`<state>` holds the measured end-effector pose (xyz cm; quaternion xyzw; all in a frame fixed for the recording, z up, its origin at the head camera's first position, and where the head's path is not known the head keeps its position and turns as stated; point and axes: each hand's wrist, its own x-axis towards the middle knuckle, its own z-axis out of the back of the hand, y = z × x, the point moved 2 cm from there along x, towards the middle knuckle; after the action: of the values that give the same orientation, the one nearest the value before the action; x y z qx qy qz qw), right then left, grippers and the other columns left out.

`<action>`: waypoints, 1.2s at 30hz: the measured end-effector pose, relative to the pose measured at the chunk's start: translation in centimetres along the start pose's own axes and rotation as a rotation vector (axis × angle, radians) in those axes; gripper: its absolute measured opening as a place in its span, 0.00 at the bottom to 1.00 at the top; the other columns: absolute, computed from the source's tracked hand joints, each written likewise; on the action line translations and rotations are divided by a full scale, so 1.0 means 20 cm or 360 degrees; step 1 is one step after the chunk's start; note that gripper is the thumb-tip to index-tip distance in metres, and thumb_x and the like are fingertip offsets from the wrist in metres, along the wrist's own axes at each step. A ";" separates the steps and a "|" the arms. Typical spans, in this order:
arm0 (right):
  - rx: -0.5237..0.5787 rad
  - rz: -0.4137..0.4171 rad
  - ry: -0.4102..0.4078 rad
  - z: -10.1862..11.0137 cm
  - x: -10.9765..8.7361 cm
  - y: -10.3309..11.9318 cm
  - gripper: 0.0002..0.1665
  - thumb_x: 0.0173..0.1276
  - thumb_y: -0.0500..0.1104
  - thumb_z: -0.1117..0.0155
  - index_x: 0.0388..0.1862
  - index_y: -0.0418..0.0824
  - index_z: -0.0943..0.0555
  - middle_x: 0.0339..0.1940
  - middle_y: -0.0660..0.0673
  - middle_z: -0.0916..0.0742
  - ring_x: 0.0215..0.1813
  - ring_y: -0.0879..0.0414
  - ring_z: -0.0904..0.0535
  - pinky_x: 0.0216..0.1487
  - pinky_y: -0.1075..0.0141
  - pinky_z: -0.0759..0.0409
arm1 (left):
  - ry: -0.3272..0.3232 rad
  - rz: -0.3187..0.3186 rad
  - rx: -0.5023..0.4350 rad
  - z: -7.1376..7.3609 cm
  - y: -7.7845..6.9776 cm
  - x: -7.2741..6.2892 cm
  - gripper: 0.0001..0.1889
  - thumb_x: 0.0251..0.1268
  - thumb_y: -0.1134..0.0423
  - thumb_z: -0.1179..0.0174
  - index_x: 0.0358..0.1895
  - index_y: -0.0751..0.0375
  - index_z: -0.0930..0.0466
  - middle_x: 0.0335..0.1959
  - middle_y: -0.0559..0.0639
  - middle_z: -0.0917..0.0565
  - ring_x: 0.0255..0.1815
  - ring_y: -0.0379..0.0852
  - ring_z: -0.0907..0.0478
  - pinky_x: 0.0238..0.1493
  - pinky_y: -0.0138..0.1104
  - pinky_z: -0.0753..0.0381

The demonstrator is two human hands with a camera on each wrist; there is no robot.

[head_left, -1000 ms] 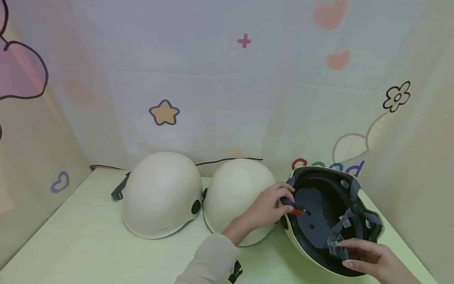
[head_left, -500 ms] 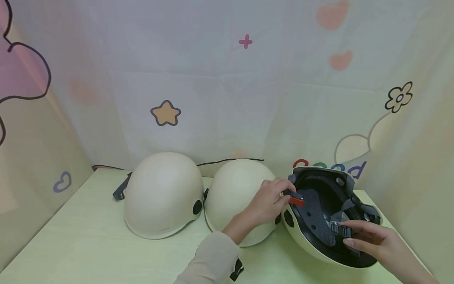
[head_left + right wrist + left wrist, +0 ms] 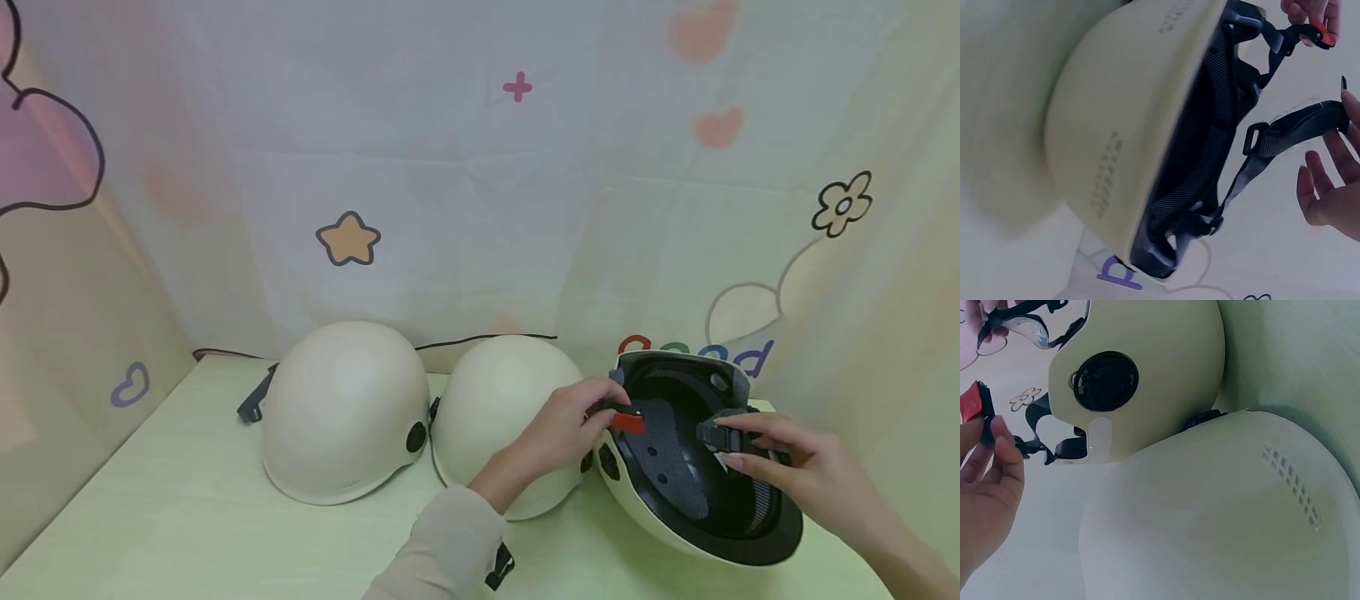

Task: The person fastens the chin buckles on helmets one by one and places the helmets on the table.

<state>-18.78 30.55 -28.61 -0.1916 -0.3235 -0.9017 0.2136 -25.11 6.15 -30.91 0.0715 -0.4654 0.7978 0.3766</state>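
A cream helmet (image 3: 637,521) lies upturned at the right of the table, its black padded inside facing up and toward me. At its left rim my left hand (image 3: 558,427) pinches a black chin strap buckle with a red tab (image 3: 628,422). Over the opening, my right hand (image 3: 813,471) holds the other chin strap end (image 3: 720,435) between thumb and fingers. The right wrist view shows this strap with a black chin pad (image 3: 1304,128) and a slider, drawn taut from the helmet. The two strap ends are apart.
Two more cream helmets stand dome up: one at the left (image 3: 345,417), one in the middle (image 3: 495,408) partly behind my left arm. A black buckle (image 3: 500,568) lies by my left sleeve. A printed cloth (image 3: 450,183) hangs behind the table (image 3: 187,517).
My right hand has lifted its strap end up out of the helmet, away from the near rim. The left hand raised the red-tabbed buckle slightly. The helmet tilted a little.
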 end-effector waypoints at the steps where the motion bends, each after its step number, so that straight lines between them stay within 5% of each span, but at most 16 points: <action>1: -0.0052 0.0008 -0.0006 0.01 0.01 0.01 0.21 0.52 0.31 0.31 0.46 0.43 0.19 0.39 0.63 0.21 0.38 0.71 0.30 0.30 0.80 0.32 | 0.0006 0.0023 -0.0059 0.00 0.00 0.00 0.09 0.65 0.72 0.49 0.46 0.61 0.26 0.39 0.49 0.22 0.26 0.34 0.27 0.29 0.21 0.28; 8: -0.0282 0.0020 0.0014 0.01 0.07 0.08 0.21 0.50 0.40 0.27 0.45 0.48 0.18 0.40 0.62 0.21 0.41 0.72 0.32 0.33 0.78 0.31 | 0.0015 0.0129 -0.0432 -0.01 -0.02 0.00 0.09 0.64 0.76 0.51 0.45 0.65 0.27 0.41 0.55 0.21 0.25 0.40 0.19 0.30 0.25 0.22; 15: -0.0236 0.0011 0.0017 -0.05 0.07 0.10 0.20 0.48 0.38 0.27 0.43 0.44 0.18 0.37 0.55 0.21 0.36 0.68 0.31 0.27 0.71 0.29 | 0.0049 0.0209 -0.0560 -0.03 -0.04 0.01 0.10 0.63 0.77 0.49 0.45 0.69 0.24 0.43 0.57 0.21 0.26 0.40 0.18 0.31 0.28 0.20; 21: -0.0205 0.0020 0.0016 -0.07 0.07 0.10 0.19 0.48 0.36 0.27 0.42 0.42 0.18 0.34 0.55 0.21 0.33 0.64 0.32 0.23 0.71 0.32 | 0.0107 0.0281 -0.0594 -0.03 -0.04 0.00 0.14 0.59 0.77 0.44 0.49 0.67 0.22 0.46 0.53 0.22 0.29 0.39 0.18 0.28 0.25 0.24; 26: -0.0235 -0.0008 0.0020 -0.08 0.06 0.10 0.19 0.49 0.38 0.27 0.43 0.44 0.18 0.37 0.54 0.20 0.35 0.65 0.31 0.25 0.71 0.31 | 0.0117 0.0316 -0.0616 -0.04 -0.04 0.00 0.17 0.56 0.76 0.41 0.51 0.65 0.23 0.38 0.50 0.19 0.28 0.39 0.18 0.21 0.24 0.32; 36: -0.0233 -0.0008 -0.0024 -0.08 0.05 0.08 0.19 0.47 0.38 0.26 0.42 0.45 0.17 0.37 0.56 0.19 0.36 0.65 0.28 0.28 0.71 0.27 | 0.0175 0.0265 -0.0496 -0.06 -0.04 0.00 0.17 0.58 0.76 0.43 0.53 0.65 0.24 0.31 0.50 0.18 0.27 0.37 0.19 0.19 0.24 0.32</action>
<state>-19.16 28.05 -28.53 -0.2127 -0.2587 -0.9220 0.1942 -24.35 7.22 -31.05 -0.0701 -0.5664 0.7472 0.3407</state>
